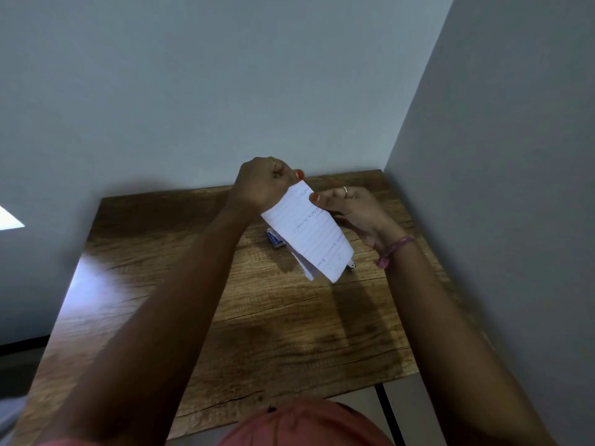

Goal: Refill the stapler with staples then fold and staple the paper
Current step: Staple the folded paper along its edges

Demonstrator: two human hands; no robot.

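We see the paper (309, 231) up in the air over the table; it is white with lines and some handwriting on it; it is folded, with the layers showing at its low end; it hangs tilted, top end high and far, low end near us; behind it lies a small blue box (274, 238), partly hidden; a bit of metal (353, 266) pokes out by the paper's low corner.

Dim wide-angle view; glare streaks the table (96, 275) left, arm shadows, bowed edges.

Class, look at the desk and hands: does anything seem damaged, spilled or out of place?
Nothing stands out. Both hands, left and right, hold the folded paper above the table; a small blue box lies underneath.
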